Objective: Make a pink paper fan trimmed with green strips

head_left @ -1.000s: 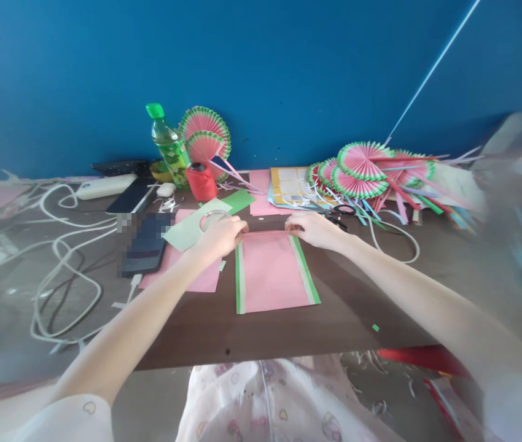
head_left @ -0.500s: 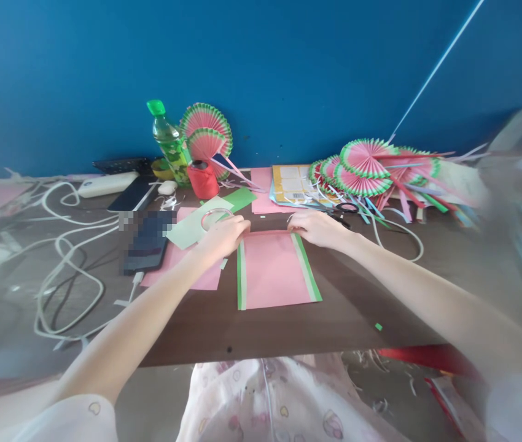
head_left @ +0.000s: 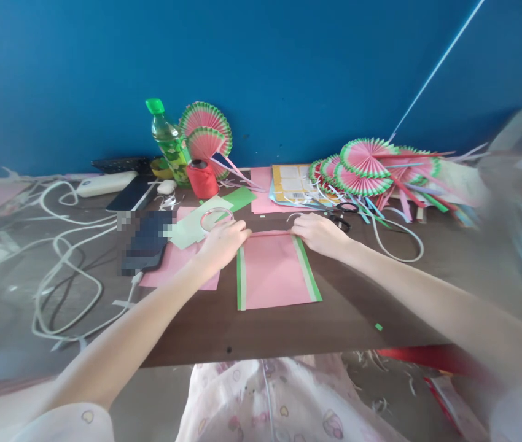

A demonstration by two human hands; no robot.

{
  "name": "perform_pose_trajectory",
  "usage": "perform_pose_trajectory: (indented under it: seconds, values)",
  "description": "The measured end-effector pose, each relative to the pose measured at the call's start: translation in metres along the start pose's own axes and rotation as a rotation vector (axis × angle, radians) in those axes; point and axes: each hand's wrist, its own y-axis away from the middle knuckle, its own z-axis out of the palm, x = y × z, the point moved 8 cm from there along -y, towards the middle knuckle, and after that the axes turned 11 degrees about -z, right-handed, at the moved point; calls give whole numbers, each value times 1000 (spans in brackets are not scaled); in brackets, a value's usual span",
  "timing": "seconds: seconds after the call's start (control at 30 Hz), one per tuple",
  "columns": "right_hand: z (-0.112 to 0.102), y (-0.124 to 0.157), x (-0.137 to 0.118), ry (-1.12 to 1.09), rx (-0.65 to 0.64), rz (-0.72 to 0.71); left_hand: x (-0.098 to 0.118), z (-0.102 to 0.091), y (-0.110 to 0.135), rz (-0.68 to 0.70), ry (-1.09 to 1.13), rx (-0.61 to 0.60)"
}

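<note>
A pink paper sheet with green and white strips down both long sides lies on the brown table in front of me. My left hand pinches its far left corner, fingers pressed together on the folded far edge. My right hand pinches the far right corner the same way. A narrow fold runs along the far edge between my hands.
A roll of clear tape and green paper lie just behind my left hand, a phone and white cables to the left. Scissors, finished paper fans, a green bottle and red spool stand behind.
Both hands have shifted slightly nearer along the sheet's far edge, pressing the fold. The sheet stays in place.
</note>
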Motion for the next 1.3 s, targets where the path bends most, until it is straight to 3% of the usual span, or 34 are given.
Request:
perform_pose_trajectory:
  seconds: [0.13, 0.4, 0.87, 1.3]
  values:
    - [-2, 0, -5, 58, -27, 26, 5, -1, 6, -12, -4, -67]
    - [-4, -1, -13, 72, -93, 78, 14, -1, 20, -78, -90, -71]
    - [-1, -12, -38, 160, -233, 106, 35, 0, 13, -123, -94, -58]
    - [-1, 5, -21, 19, -248, 242, 9, 1, 18, -237, 44, -90]
